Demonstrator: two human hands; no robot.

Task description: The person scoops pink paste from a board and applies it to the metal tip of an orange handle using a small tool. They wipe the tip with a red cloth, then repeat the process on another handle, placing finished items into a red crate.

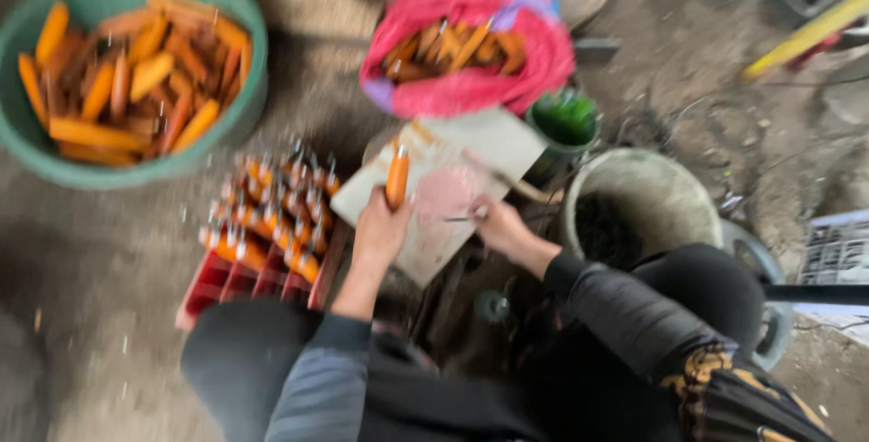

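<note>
My left hand (380, 229) grips an orange wooden handle (396, 178) and holds it upright over a pale board (480, 148). My right hand (502, 225) pinches a thin metal piece (457, 218) just to the right of that handle, above the same board. A red crate (222, 281) at my left knee holds several orange handles with metal tips (272, 211), standing in rows. The picture is blurred by motion.
A green tub (244, 107) full of orange handles sits at far left. A pink sack (471, 89) with more handles lies beyond the board. A small green cup (563, 121) and a grey bucket (643, 184) stand to the right. A yellow bar (806, 35) lies far right.
</note>
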